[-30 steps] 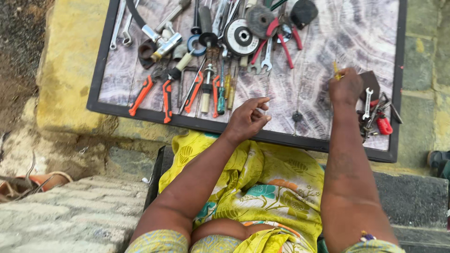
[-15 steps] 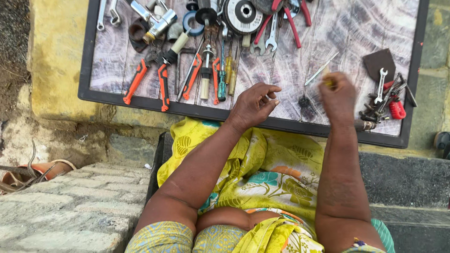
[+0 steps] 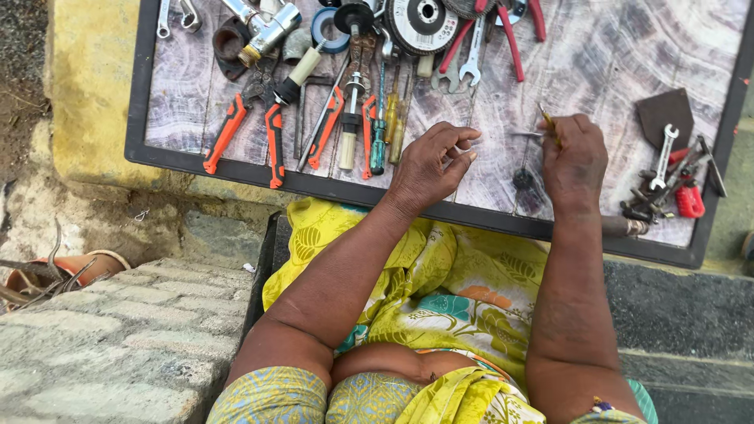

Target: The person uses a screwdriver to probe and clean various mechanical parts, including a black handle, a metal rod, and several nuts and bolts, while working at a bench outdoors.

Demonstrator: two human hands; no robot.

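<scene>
My right hand (image 3: 575, 161) is shut on a small yellow-handled screwdriver (image 3: 547, 122), whose thin metal shaft points left toward my left hand. My left hand (image 3: 430, 163) hovers over the board's near edge with its fingers curled, fingertips close to the shaft's tip; whether it holds anything small is hidden. Both hands are above a black-rimmed board (image 3: 138, 102) with a marbled top, covered with tools. A small dark round part (image 3: 522, 179) lies on the board between the hands.
Orange-handled pliers (image 3: 228, 129) and screwdrivers (image 3: 378, 133) lie left of my left hand. A grinding disc (image 3: 424, 20) and red cutters (image 3: 506, 27) lie at the back. A spanner (image 3: 664, 153) and several small tools (image 3: 679, 192) sit at the right. My lap holds yellow cloth (image 3: 440, 275).
My right hand has moved left from the small-tool pile toward my left hand, carrying the screwdriver. The left hand stays over the near edge, fingers curling more. The view has shifted closer.
</scene>
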